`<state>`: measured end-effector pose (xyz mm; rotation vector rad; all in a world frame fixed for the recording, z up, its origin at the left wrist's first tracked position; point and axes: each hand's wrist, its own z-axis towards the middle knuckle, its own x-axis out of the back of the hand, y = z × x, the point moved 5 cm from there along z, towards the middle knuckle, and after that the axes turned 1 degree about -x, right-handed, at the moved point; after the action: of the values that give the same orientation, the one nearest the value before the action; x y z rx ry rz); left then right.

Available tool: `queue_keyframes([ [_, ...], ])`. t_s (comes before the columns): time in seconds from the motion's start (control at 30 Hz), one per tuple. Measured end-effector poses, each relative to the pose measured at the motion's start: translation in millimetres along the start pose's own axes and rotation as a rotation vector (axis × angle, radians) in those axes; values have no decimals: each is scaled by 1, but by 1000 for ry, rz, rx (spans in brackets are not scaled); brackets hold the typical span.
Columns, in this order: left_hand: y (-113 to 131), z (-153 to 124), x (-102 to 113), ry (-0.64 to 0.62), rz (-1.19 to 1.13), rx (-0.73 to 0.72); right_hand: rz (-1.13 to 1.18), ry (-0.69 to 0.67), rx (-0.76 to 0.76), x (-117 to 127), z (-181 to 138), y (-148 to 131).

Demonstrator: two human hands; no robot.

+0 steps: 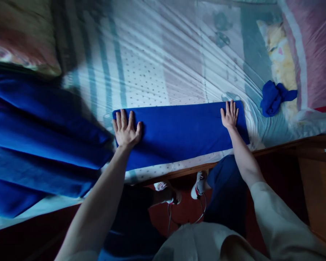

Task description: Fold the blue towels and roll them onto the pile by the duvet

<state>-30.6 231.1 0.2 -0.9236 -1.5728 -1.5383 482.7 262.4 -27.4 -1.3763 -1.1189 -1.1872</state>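
Observation:
A blue cloth [179, 130], folded into a long flat strip, lies along the near edge of the bed. My left hand [125, 129] rests flat on its left end, fingers spread and pointing away from me. On the right end my right hand [229, 114] lies palm down, also with its fingers apart. Neither hand grips anything. The cloth looks smooth between the two hands, and its far edge runs nearly straight.
More blue fabric [38, 137] is heaped in folds at the left. A small crumpled blue cloth [274, 98] lies at the right beside a yellow cat-faced plush [281, 54] and a pink pillow [317, 54]. The wrinkled patterned sheet [179, 54] covers the bed, edged by a wooden rail [176, 174].

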Motion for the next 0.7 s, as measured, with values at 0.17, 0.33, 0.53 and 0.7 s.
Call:
queue_keyframes([
  [0.17, 5, 0, -2, 44, 17, 12, 49, -37, -113, -8, 24, 16],
  [0.33, 16, -43, -10, 110, 30, 120, 109, -30, -113, 10, 10, 5],
  [0.53, 7, -122, -9, 150, -8, 315, 81, -74, 116, 40, -103, 20],
  [0.7, 5, -149, -5, 209, -48, 403, 59, -88, -30, 53, -149, 59],
])
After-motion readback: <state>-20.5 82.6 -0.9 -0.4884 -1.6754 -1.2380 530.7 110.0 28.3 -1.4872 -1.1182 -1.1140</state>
